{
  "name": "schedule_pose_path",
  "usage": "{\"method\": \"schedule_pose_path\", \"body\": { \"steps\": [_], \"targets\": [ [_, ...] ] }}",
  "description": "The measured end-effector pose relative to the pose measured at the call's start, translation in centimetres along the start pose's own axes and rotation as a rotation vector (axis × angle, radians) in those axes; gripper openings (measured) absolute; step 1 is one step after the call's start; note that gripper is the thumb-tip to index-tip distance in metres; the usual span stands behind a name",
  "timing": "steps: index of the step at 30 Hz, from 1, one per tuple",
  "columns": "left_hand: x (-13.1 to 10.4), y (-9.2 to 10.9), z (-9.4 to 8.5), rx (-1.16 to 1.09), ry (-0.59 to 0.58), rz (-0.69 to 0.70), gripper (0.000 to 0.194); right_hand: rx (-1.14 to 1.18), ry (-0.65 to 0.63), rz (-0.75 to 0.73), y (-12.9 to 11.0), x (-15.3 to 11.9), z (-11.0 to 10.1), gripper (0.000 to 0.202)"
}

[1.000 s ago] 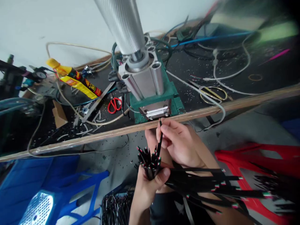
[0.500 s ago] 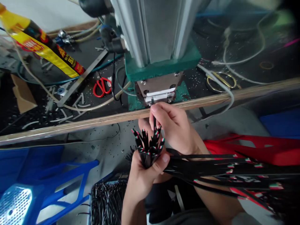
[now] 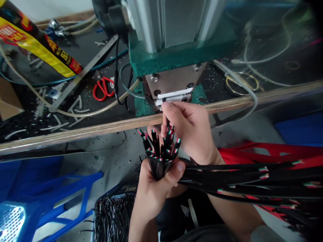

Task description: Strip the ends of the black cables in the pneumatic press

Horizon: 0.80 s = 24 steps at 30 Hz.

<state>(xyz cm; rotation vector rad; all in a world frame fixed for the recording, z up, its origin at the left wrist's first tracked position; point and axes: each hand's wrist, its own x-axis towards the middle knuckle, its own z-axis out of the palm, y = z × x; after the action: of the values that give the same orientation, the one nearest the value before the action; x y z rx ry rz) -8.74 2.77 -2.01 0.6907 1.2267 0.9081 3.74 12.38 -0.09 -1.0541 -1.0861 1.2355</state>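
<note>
My left hand is closed round a bundle of black cables, whose cut ends fan upward and show red, green and white cores. Above it, my right hand pinches one black cable between thumb and forefinger. That cable's tip points at the white-edged slot low on the metal press; whether it is inside I cannot tell. More black cables stretch from behind my hands to the right, their coloured cores showing at the ends.
On the bench, red-handled scissors, a steel ruler and a yellow-black bottle lie left of the press. Gold-handled scissors lie right. Below stand a cable-filled crate, a blue stool and something red.
My right hand has moved slightly up, bringing the pinched cable's tip closer to the slot. The view has shifted a little nearer the press. My left hand keeps its hold.
</note>
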Motion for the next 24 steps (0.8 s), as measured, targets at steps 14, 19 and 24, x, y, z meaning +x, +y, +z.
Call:
{"method": "schedule_pose_path", "body": {
  "steps": [14, 19, 24],
  "targets": [
    [0.1, 0.4, 0.2, -0.014, -0.018, 0.007, 0.042, 0.154, 0.066, 0.154, -1.0, 0.3, 1.0, 0.048],
    [-0.1, 1.0, 0.5, 0.016, 0.033, 0.0, 0.039, 0.112, 0.071, 0.161, -1.0, 0.4, 1.0, 0.05],
    [-0.2, 0.4, 0.3, 0.019, 0.065, 0.007, 0.035, 0.122, 0.075, 0.157, -0.9, 0.3, 1.0, 0.049]
  ]
}}
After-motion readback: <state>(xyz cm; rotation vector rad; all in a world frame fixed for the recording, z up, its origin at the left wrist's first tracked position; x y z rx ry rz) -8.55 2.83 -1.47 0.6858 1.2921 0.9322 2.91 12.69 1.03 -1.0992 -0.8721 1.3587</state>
